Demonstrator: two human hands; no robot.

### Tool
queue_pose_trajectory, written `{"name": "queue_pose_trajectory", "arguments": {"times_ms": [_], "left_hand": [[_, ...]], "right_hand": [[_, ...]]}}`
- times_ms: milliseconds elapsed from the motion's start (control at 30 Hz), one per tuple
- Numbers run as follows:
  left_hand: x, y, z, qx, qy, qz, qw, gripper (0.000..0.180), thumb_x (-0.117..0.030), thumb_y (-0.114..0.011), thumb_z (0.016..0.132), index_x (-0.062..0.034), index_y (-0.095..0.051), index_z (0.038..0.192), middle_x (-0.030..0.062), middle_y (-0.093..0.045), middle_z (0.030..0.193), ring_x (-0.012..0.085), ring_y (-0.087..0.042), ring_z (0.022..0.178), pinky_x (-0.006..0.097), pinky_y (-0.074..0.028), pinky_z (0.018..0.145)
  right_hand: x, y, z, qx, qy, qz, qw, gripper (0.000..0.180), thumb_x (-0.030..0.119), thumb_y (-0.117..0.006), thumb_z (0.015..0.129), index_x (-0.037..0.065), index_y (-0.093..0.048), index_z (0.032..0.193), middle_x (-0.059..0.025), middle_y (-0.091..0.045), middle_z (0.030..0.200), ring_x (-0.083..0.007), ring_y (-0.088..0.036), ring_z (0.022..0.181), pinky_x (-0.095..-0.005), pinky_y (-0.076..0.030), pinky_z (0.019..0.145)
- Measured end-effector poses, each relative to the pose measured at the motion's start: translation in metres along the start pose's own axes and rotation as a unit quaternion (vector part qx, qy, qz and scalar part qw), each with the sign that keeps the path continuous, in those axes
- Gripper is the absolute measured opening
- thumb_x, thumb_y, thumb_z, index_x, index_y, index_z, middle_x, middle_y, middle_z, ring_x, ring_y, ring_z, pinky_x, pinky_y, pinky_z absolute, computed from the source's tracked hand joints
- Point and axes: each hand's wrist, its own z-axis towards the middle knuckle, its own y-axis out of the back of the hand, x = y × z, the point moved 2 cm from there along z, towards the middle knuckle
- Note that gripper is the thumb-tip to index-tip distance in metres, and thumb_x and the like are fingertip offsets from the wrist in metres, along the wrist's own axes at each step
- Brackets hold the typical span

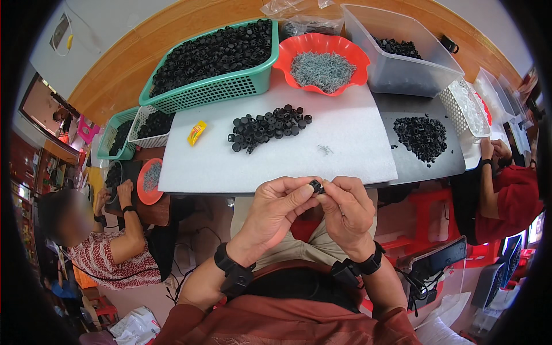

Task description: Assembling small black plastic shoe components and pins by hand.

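Between the fingertips of both hands is a small black plastic part (315, 186), held up just off the near edge of the table. My left hand (275, 208) pinches it from the left with thumb and forefinger. From the other side my right hand (348, 211) presses its thumb and forefinger together at the part; whether it also holds a screw there is too small to tell. On the white foam sheet (207, 167) ahead lies a loose pile of black plastic parts (267, 127). A few metal screws (325, 150) lie nearer, to the right of that pile.
Behind the sheet stand a green basket (215, 89) of black parts, a red scalloped bowl (359, 72) of screws and a clear bin (402, 77). Small black pieces (420, 138) cover part of the dark board at right. A yellow packet (196, 132) lies left. People sit at both sides.
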Motion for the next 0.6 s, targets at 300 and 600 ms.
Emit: {"name": "queue_pose_trajectory", "arguments": {"times_ms": [300, 600], "left_hand": [[0.0015, -0.001, -0.0002, 0.004, -0.01, 0.014, 1.0, 0.022, -0.004, -0.067, 0.1, 0.003, -0.07, 0.121, 0.0143, -0.071, 0.123, 0.0183, -0.069, 0.109, 0.032, -0.06, 0.098], [0.0041, -0.0039, -0.0014, -0.031, -0.023, 0.046, 0.998, 0.016, -0.003, -0.066, 0.099, -0.0002, -0.073, 0.114, 0.0162, -0.072, 0.119, 0.0215, -0.071, 0.107, 0.036, -0.062, 0.097]], "right_hand": [[0.0004, 0.0012, 0.0001, -0.004, 0.022, -0.024, 0.999, 0.031, -0.002, -0.08, 0.085, 0.002, -0.071, 0.114, -0.0116, -0.066, 0.092, -0.0194, -0.067, 0.069, -0.0281, -0.054, 0.057], [0.0004, 0.003, -0.0007, 0.019, 0.047, -0.063, 0.997, 0.033, -0.004, -0.079, 0.083, 0.0, -0.07, 0.114, -0.0128, -0.066, 0.093, -0.0224, -0.068, 0.066, -0.032, -0.054, 0.053]]}}
